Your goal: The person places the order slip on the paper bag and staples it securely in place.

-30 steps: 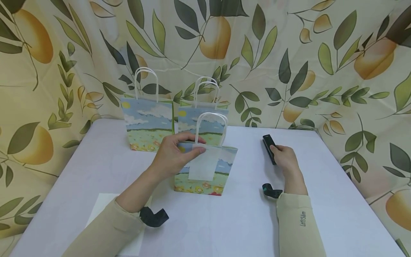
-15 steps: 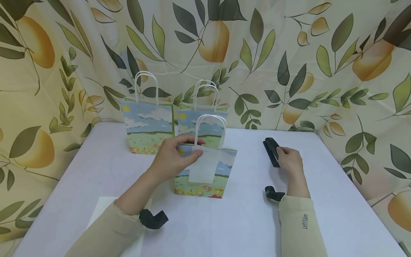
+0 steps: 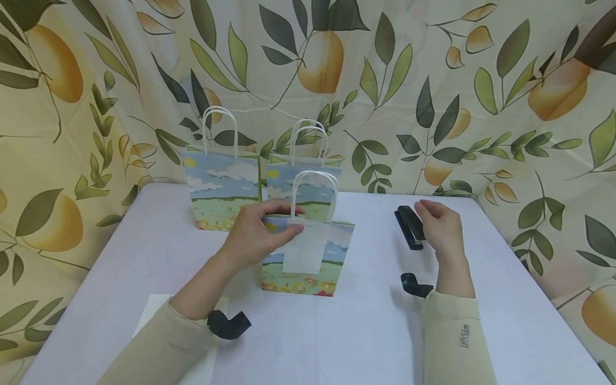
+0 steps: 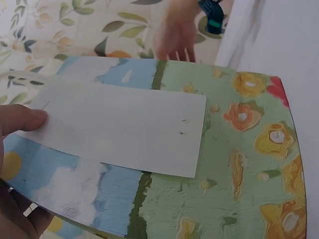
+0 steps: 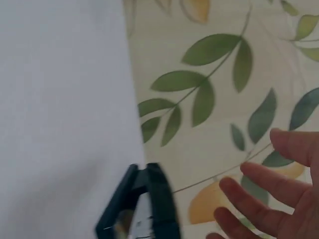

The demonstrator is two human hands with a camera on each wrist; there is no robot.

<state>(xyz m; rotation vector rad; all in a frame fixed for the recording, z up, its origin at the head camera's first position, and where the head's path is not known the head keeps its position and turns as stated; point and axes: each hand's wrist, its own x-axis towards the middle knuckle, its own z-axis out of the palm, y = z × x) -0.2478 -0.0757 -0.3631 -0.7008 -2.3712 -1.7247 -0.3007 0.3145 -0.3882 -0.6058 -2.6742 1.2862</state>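
With my left hand (image 3: 252,232) I pinch the white card (image 3: 304,254) to the nearest meadow-print paper bag (image 3: 299,284), mid-table, while my right hand (image 3: 443,230), fingers spread, holds nothing beside the black stapler (image 3: 409,227). I judge the step to be setting the stapler aside, so the next move probably calls for bringing that empty hand to the bag; my right sleeve (image 3: 457,350) reads "Let's Slim".
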